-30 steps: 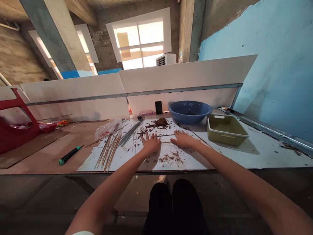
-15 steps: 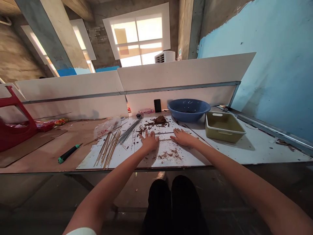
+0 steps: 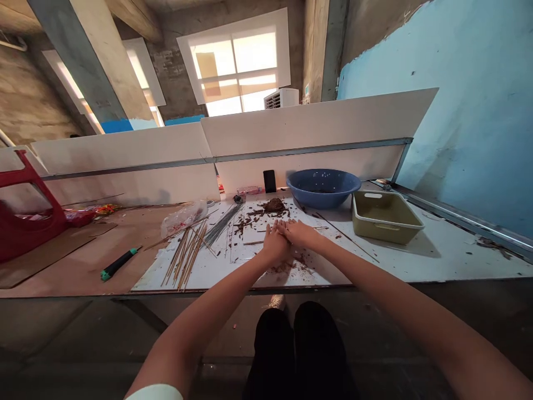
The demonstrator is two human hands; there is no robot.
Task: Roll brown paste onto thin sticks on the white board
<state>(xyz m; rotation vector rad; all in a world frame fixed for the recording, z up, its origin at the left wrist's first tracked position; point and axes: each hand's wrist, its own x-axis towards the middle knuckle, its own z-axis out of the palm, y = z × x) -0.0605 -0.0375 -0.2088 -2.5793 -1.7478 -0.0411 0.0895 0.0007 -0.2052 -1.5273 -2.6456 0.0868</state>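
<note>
My left hand (image 3: 275,242) lies flat, fingers forward, on the white board (image 3: 233,272). My right hand (image 3: 296,232) rests flat against it, its fingers overlapping the left ones. A thin light-brown stick (image 3: 252,243) runs under my hands; its left end shows, and its middle is hidden. Beyond the fingers, another thin stick (image 3: 320,228) is partly visible. Behind the hands sits a lump of dark brown clay-like material (image 3: 274,205) with small crumbs around it. Brown powder (image 3: 297,269) is scattered in front of my hands.
Left of my hands are thin bamboo sticks (image 3: 185,255), grey wires (image 3: 222,225), a plastic bag (image 3: 183,218) and a green-black tool (image 3: 120,263). A blue basin (image 3: 323,189) and olive tub (image 3: 387,222) stand right. A phone (image 3: 269,181) leans at the back.
Both hands have moved inward from apart to touching, the right fingers now overlapping the left. The stick between them is now mostly covered. The view has shifted slightly.
</note>
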